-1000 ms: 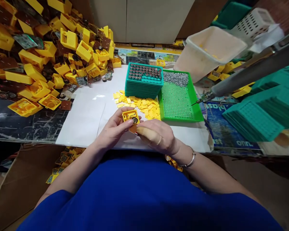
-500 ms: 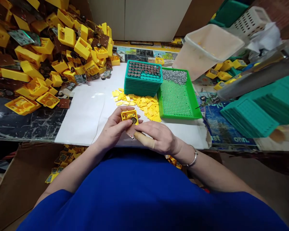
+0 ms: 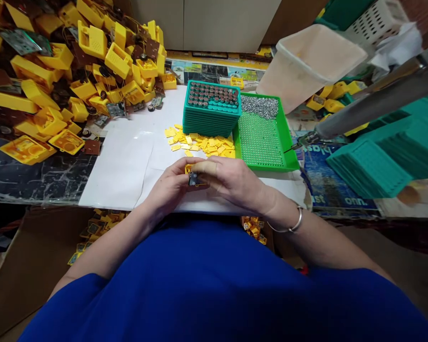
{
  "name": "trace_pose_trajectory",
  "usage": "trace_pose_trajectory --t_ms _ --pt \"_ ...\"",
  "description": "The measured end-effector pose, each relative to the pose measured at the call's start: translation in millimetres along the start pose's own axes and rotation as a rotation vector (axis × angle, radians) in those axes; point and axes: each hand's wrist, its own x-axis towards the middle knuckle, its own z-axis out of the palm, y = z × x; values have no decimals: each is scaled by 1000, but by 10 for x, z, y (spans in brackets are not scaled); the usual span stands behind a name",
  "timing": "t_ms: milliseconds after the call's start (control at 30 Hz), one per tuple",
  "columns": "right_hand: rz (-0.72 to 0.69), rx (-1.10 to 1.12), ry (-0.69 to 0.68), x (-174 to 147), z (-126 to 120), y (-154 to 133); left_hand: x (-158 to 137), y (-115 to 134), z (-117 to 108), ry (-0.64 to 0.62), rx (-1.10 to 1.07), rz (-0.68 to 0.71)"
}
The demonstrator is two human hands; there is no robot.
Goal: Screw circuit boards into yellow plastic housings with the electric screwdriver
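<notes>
My left hand (image 3: 167,188) is closed around a small yellow plastic case (image 3: 188,168), held low over the white sheet at the table's front. In the case's opening lies a circuit board (image 3: 193,179), its dark and silvery side partly showing. My right hand (image 3: 237,183) bends over the case with its fingers closed on the board's right side; a finger cover hides one fingertip. Both hands cover much of the case. Just beyond them are loose flat yellow plastic pieces (image 3: 217,146).
Behind stands a stack of teal trays (image 3: 211,121) with round dark parts on top. A green tray (image 3: 290,161) of small metal screws adjoins it. Yellow cases with wired boards (image 3: 92,40) heap at left. An electric screwdriver (image 3: 342,118) hangs at right, by a whitish bin (image 3: 288,80).
The brown board hanging below the case has been turned up and over into its opening. My right hand has moved up from beside the board to above the case.
</notes>
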Motion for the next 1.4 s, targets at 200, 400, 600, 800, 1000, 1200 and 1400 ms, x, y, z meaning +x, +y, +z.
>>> trace_pose_trajectory --t_ms 200,400,600,800,1000,1200,1400 --pt "41 174 -22 72 -23 146 43 55 -45 -52 -130 -99" --pt "91 215 -64 80 -19 181 71 19 -65 -46 -139 -143" --pt "137 99 -107 56 48 162 104 -13 -64 -51 -150 -134" --pt "270 140 5 10 98 57 90 -110 -87 -70 -36 -21" --pt "290 367 45 26 123 124 57 -183 -120 -89 251 119" --pt "234 320 188 -36 101 75 44 -123 -15 -40 107 10" --pt "54 -299 1316 -615 -553 322 26 -25 34 33 40 -125"
